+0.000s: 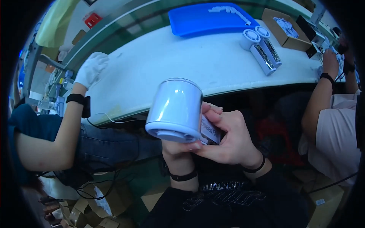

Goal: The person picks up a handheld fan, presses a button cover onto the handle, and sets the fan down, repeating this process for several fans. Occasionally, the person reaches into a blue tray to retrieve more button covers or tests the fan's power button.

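Above the table's front edge, I hold up a pale handheld fan (174,104) with a wide, glossy cylindrical head and a slotted round end tilted down toward me. My right hand (232,138) is closed around its printed handle part, thumb and fingers on either side. Underneath the head, my left hand (176,146) grips it too; most of its fingers are hidden behind the fan. Two similar fans (262,53) lie side by side on the white table (144,62), their round grilles facing up.
A blue tray (190,22) with small white pieces stands at the far side, near an open cardboard box (287,30). At left, a co-worker's white-gloved hand (91,70) rests by the table; another person's hand (330,62) works at right. Cartons (110,197) and cables lie below.
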The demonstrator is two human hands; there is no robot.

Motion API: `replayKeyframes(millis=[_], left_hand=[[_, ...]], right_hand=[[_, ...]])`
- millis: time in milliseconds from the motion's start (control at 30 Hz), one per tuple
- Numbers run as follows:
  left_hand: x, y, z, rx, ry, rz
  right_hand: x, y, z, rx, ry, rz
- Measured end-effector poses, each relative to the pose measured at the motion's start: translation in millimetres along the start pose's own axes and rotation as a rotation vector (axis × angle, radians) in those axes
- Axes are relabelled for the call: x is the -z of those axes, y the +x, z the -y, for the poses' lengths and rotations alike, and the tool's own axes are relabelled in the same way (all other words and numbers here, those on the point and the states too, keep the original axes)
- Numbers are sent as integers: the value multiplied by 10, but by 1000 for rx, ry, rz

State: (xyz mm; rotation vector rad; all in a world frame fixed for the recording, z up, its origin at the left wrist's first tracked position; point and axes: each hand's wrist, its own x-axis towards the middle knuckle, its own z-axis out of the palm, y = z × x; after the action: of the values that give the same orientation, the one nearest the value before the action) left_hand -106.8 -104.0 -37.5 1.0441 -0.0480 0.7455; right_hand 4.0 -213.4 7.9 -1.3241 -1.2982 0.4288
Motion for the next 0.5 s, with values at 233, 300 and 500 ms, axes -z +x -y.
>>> replayKeyframes(millis=[233,300,500], left_hand=[[207,35,158,-143,-266,168],[4,20,117,-113,-186,29],[42,105,185,-230,-23,100]], right_hand=[[-74,23,-148,9,-27,-4],[-54,24,-151,-26,-30,12],[30,8,-238,93,-106,45]])
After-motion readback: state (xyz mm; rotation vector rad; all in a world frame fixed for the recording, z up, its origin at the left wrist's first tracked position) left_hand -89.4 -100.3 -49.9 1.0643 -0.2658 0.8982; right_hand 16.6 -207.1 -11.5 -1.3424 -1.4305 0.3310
